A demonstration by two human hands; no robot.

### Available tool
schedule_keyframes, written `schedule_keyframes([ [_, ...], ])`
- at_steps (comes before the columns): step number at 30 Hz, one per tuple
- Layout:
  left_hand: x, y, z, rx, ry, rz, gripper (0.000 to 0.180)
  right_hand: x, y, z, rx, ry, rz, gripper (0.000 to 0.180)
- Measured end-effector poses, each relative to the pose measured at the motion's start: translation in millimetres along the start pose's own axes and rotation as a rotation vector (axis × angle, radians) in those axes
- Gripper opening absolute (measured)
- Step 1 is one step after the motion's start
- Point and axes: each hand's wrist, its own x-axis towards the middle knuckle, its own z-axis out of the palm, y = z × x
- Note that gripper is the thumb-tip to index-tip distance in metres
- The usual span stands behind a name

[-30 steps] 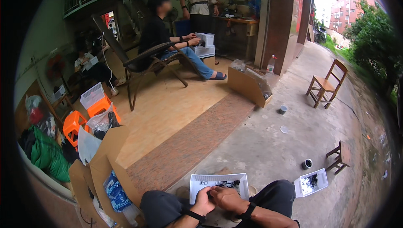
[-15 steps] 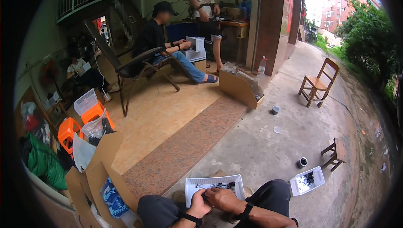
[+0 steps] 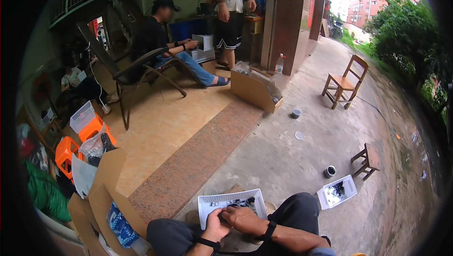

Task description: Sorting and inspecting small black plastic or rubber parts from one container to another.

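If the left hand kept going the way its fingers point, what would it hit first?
Most likely the white tray on the lap: the left hand points up toward its small dark parts. Depth is unclear; the right hand crowds it.

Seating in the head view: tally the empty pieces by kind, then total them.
Wooden chair: 1
Small wooden stool: 1
Orange plastic stools: 2
Total: 4

Both hands, L [image 3: 214, 227] & R [image 3: 245, 218], fingers together over white tray [image 3: 207, 204] w/ small dark parts on lap.
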Motion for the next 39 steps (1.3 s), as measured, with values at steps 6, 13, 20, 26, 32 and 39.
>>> schedule_keyframes([
  [6, -18.6, -2.3, 20.6, -0.024, 0.034, -0.054, 0.019, -2.6, -4.7, 0.3, -0.017, 0.007, 0.044, 0.015],
  [13, -23.9, 0.4, 12.4, -0.013, 0.024, -0.046, 0.03, 1.7, -2.0, 15.4, -0.008, 0.02, 0.054, 0.017],
  [20, -17.6, 12.3, 21.6, -0.009, -0.01, -0.038, 0.033, 10.3, 3.8, 1.4, -0.029, 0.082, 0.041, 0.018],
  [26, -14.7, 1.1, 23.8, 0.012, 0.055, -0.059, 0.027, -8.2, 9.6, 11.7, -0.037, 0.138, 0.061, 0.014],
  [32, -19.9, 4.4, 24.2, 0.027, -0.067, -0.029, 0.032, -5.7, 6.3, 12.0, 0.006, 0.135, 0.043, 0.013],
  [39, -22.4, 2.9, 32.8, 0.019, -0.085, -0.024, 0.031, -4.7, 7.0, 10.3, -0.035, 0.16, 0.035, 0.013],
])
